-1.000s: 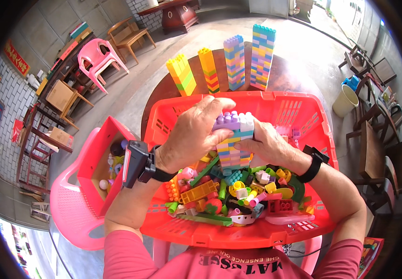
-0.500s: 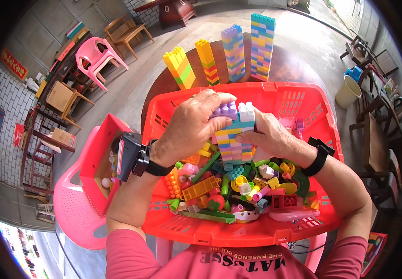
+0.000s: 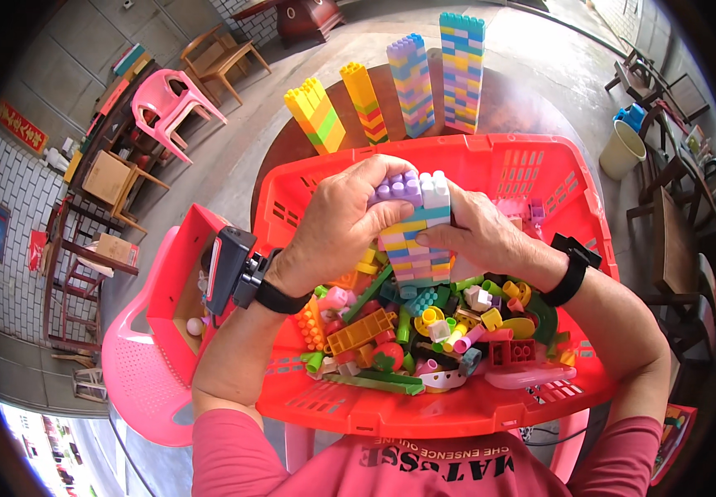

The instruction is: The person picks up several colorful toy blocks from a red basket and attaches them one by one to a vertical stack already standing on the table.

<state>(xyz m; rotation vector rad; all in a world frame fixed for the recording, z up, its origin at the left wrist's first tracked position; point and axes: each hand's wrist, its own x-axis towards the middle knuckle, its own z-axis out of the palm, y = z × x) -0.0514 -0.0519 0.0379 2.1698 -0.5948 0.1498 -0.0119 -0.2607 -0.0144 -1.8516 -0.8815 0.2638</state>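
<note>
Over the red basket, a tower of toy building bricks in pastel yellow, blue, pink and purple is held tilted. My right hand is closed round its right side, with the thumb across the front. At the top left of the tower, my left hand pinches a purple brick between thumb and fingers. That brick lies beside a white brick on the top; whether it is fully seated cannot be seen. Loose bricks and toy pieces fill the basket below, among them an orange brick piece.
Beyond the basket, a round brown table bears a yellow-green tower, a yellow-red tower and two pastel towers. A red box rests on a pink chair to my left.
The purple brick and my left thumb have shifted slightly at the tower's top. Both hands keep their hold, and the whole view has moved a little.
</note>
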